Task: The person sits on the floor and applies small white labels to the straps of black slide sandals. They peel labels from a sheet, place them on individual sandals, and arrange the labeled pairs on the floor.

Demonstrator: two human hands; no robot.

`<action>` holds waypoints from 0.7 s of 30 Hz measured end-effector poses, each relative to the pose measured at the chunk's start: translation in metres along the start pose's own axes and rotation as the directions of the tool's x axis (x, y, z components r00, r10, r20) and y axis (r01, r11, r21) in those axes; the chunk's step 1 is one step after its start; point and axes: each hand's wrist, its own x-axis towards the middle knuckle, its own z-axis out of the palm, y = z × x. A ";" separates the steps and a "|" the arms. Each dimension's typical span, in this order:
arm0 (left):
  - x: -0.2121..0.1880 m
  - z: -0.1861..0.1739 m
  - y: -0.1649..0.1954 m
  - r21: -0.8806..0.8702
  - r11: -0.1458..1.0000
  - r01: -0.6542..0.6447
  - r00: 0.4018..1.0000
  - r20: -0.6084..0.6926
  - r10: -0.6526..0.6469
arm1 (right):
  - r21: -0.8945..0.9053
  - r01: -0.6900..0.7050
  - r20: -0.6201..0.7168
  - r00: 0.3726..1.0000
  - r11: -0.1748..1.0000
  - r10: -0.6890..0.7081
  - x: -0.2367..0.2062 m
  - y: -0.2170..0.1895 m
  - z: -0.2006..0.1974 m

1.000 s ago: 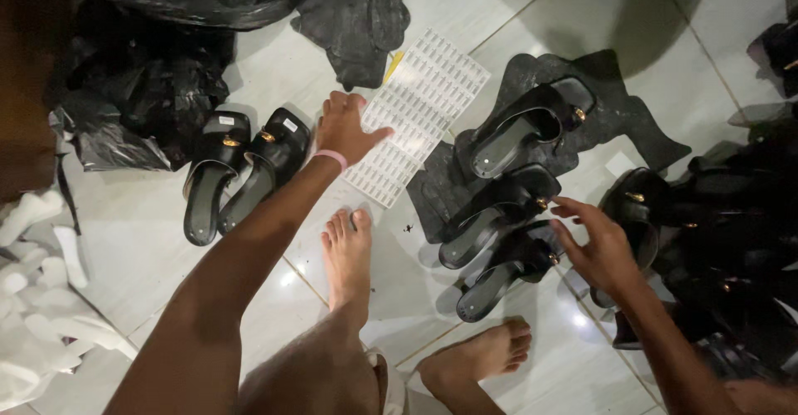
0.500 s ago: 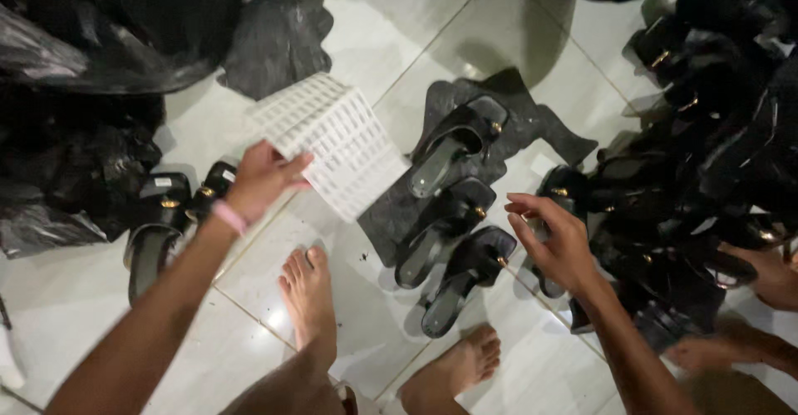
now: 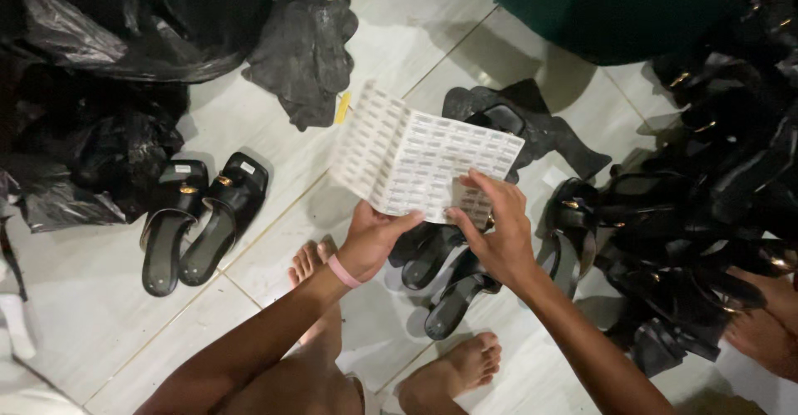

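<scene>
The sticker sheet [image 3: 424, 162] looks like thin white paper, matt, creased down a fold, its face covered in small printed labels. The pair of black slide sandals [image 3: 199, 216] on the floor has a smooth, faintly shiny synthetic look, each strap carrying a small gold-toned metal buckle. The heap of black sandals [image 3: 698, 216] shows the same sheen and gold glints. The black plastic bags [image 3: 108, 24] are glossy and crinkled. The dark cloth [image 3: 303, 54] is matt and rumpled. The floor tiles [image 3: 83, 315] are pale, smooth and slightly reflective. The wristband [image 3: 342, 271] is pink and matt.
</scene>
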 end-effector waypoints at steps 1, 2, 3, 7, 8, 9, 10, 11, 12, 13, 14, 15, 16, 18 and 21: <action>-0.001 0.001 0.001 -0.034 0.999 0.031 0.999 0.016 -0.030 | -0.008 0.020 0.011 1.000 1.000 -0.020 -0.001 0.001 0.001; -0.001 0.003 0.002 -0.070 0.996 0.063 0.998 0.036 -0.061 | -0.020 0.038 0.023 0.999 0.999 -0.038 -0.003 0.003 0.001; 0.000 0.005 0.003 -0.108 0.990 0.091 0.995 0.058 -0.085 | -0.034 0.062 0.035 0.998 0.997 -0.061 -0.004 0.005 0.000; 0.004 0.010 0.003 -0.141 0.974 0.180 0.982 0.080 -0.170 | -0.023 0.129 0.094 0.987 0.991 -0.127 -0.007 0.012 -0.001; 0.005 0.011 0.003 -0.131 0.970 0.203 0.978 0.083 -0.193 | -0.027 0.143 0.093 0.986 0.989 -0.140 -0.007 0.013 -0.001; 0.007 0.011 0.003 -0.120 0.967 0.226 0.972 0.087 -0.216 | -0.031 0.157 0.091 0.984 0.987 -0.153 -0.007 0.014 -0.002; 0.008 0.012 0.003 -0.099 0.970 0.224 0.972 0.091 -0.215 | -0.037 0.151 0.105 0.984 0.988 -0.146 -0.007 0.014 -0.004; 0.009 0.013 0.003 -0.080 0.972 0.221 0.972 0.093 -0.214 | -0.042 0.145 0.122 0.983 0.988 -0.139 -0.008 0.014 -0.005; 0.009 0.014 0.003 -0.062 0.974 0.218 0.973 0.095 -0.211 | -0.046 0.141 0.139 0.981 0.989 -0.134 -0.008 0.014 -0.007; 0.010 0.014 0.002 -0.061 0.975 0.213 0.973 0.105 -0.206 | -0.073 0.152 0.126 0.982 0.986 -0.142 -0.007 0.014 -0.007; 0.010 0.015 0.001 -0.059 0.976 0.209 0.973 0.117 -0.201 | -0.100 0.162 0.113 0.982 0.982 -0.150 -0.006 0.014 -0.008; 0.010 0.016 0.000 -0.057 0.977 0.205 0.972 0.129 -0.196 | -0.128 0.171 0.099 0.982 0.977 -0.159 -0.005 0.014 -0.008; 0.010 0.016 0.000 -0.003 0.988 0.154 0.981 0.121 -0.152 | -0.136 0.207 0.091 0.976 0.969 -0.195 -0.004 0.014 -0.009; 0.011 0.016 -0.002 0.107 0.993 0.051 0.991 0.114 -0.064 | -0.153 0.276 0.076 0.961 0.949 -0.267 -0.002 0.014 -0.010; 0.011 0.015 -0.002 0.146 0.986 0.078 0.991 0.098 -0.093 | -0.176 0.285 0.115 0.957 0.942 -0.268 0.000 0.014 -0.012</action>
